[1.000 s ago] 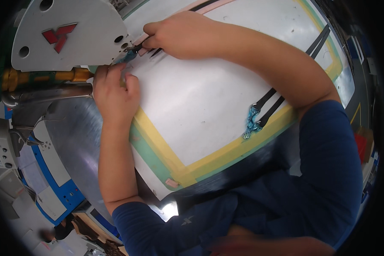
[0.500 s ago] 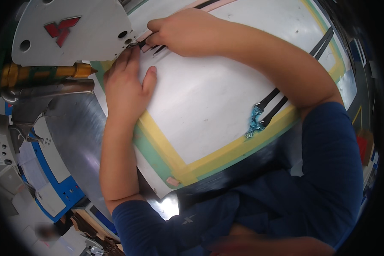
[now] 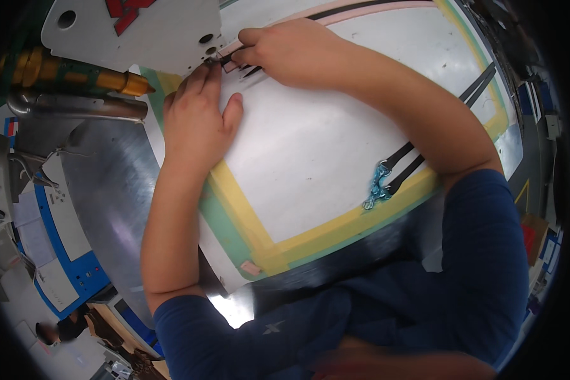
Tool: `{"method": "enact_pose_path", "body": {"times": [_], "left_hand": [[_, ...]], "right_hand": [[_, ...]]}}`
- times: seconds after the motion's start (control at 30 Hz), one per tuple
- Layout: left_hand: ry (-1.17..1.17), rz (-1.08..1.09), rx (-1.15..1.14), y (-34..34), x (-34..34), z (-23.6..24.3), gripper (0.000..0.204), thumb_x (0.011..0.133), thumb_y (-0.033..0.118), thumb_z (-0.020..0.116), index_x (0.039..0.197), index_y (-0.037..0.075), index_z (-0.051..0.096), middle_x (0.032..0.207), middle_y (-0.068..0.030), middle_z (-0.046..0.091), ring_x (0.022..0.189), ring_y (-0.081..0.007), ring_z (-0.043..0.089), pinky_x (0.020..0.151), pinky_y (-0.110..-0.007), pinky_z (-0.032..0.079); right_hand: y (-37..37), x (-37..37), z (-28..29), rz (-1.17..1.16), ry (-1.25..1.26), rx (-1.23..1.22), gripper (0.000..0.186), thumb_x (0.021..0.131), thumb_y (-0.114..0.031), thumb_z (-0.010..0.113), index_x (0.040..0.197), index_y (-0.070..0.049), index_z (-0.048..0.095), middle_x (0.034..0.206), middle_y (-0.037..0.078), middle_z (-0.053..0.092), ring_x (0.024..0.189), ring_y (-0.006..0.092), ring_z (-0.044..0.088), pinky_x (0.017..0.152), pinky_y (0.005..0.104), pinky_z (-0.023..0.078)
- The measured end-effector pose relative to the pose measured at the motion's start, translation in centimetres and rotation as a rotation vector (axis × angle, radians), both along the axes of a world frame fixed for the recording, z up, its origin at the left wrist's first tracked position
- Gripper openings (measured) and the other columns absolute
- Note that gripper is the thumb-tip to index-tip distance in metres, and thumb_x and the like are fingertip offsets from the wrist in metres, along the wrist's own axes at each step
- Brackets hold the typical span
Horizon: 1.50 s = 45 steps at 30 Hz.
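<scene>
My left hand (image 3: 199, 130) lies flat on the white table sheet (image 3: 310, 145), fingers stretched out. Its fingertips reach the end of a black and pink strip (image 3: 342, 11) under the white machine head (image 3: 164, 38). My right hand (image 3: 301, 54) is closed, thumb and fingers pinching that strip beside the left fingertips. From beneath the right hand sticks a dark pointed tool tip (image 3: 252, 72); the rest of the tool is hidden, so its kind does not show. Black straps with a bluish metal clasp (image 3: 378, 187) lie partly under my right forearm.
Left of my left hand are a brass-coloured nozzle (image 3: 130, 83) and a metal tube (image 3: 88, 107). Yellow and green tape (image 3: 240, 209) borders the sheet, with a small pink scrap (image 3: 251, 267) at its near corner. A blue and white machine (image 3: 69, 253) and a person (image 3: 60, 331) are beyond.
My view has shifted, so the machine head sits higher and more of the strip shows at the top. Both hands keep about the same places at the strip's end.
</scene>
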<state>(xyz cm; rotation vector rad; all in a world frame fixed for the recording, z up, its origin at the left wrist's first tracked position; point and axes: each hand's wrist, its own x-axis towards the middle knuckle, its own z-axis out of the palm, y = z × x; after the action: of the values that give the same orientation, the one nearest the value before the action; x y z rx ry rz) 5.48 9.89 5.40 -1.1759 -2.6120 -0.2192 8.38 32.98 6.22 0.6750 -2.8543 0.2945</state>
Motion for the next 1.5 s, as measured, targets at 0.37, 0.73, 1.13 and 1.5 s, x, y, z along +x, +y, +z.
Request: {"method": "enact_pose_path", "body": {"times": [0.37,0.73,1.13,1.5], "left_hand": [[-0.009,0.021,0.042,0.2,0.2,-0.1,0.057,0.092,0.033,0.069,0.137,-0.002,0.062,0.138,-0.0176,0.064,0.125,-0.0345,0.063,0.103,-0.05,0.049],[-0.111,0.068,0.015,0.3,0.9,0.1,0.06,0.095,0.033,0.066,0.143,-0.002,0.058,0.143,-0.0199,0.06,0.127,-0.038,0.06,0.108,-0.049,0.045],[-0.065,0.092,0.046,0.3,0.7,-0.2,0.061,0.093,0.035,0.066,0.141,-0.002,0.06,0.142,-0.0172,0.061,0.129,-0.0341,0.059,0.108,-0.047,0.045],[-0.134,0.1,0.043,0.2,1.2,0.0,0.063,0.093,0.037,0.066,0.141,-0.002,0.059,0.142,-0.0152,0.061,0.134,-0.0308,0.055,0.11,-0.046,0.043]], "right_hand": [[-0.3,0.0,0.2,-0.022,-0.008,0.042,0.041,0.094,-0.008,0.053,0.127,-0.019,0.074,0.112,0.004,0.066,0.096,0.0287,0.071,0.081,0.0428,0.058],[-0.4,0.4,0.1,-0.057,-0.026,0.002,0.045,0.089,-0.004,0.058,0.129,-0.02,0.073,0.111,0.006,0.065,0.097,0.0299,0.07,0.082,0.0434,0.057],[-0.8,0.3,0.5,-0.063,-0.028,0.039,0.043,0.091,-0.004,0.057,0.127,-0.019,0.074,0.111,0.008,0.066,0.097,0.0312,0.071,0.081,0.0442,0.058],[-0.4,0.6,0.3,-0.076,-0.051,0.04,0.043,0.088,-0.002,0.057,0.125,-0.016,0.073,0.111,0.01,0.067,0.097,0.033,0.071,0.084,0.0456,0.058]]}}
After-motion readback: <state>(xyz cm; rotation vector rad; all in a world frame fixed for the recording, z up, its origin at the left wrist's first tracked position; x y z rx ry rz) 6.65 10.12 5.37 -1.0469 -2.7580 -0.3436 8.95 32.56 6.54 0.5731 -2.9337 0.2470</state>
